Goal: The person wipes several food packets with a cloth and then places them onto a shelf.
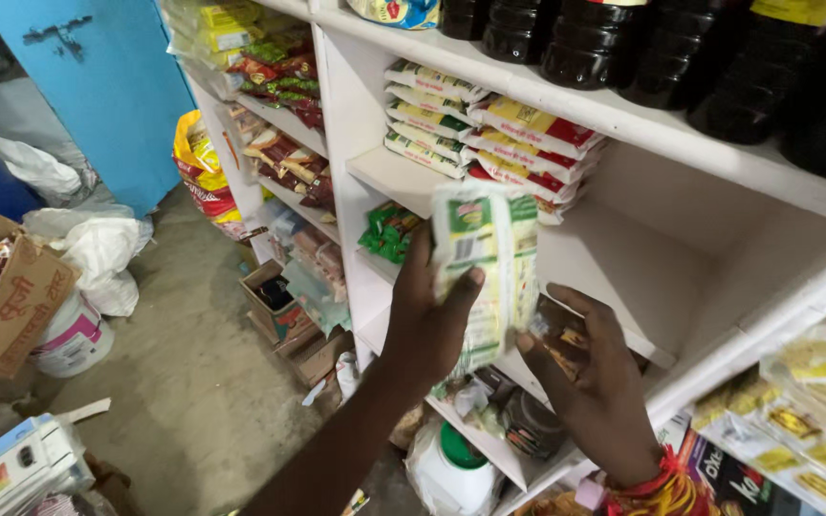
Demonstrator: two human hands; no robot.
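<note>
Mid-stocking: left hand (427, 320) gripping a green-and-white packet (485, 268) raised before the white shelf (623, 277), not yet on the stacked packets (518, 143) at its back, right hand (595, 382) open, fingers loosely spread, just below it.

Two hands (432, 315) (595, 382), one white-and-green packet (485, 258) held up; five dark bottles (585, 43) line the top shelf (623, 115).

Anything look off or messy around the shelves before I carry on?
Mostly on the floor: an open cardboard box sits crooked against the shelf base, with scraps beside it. The shelf stacks look tidy. The left hand holds a pale packet; the right hand supports it.
</note>
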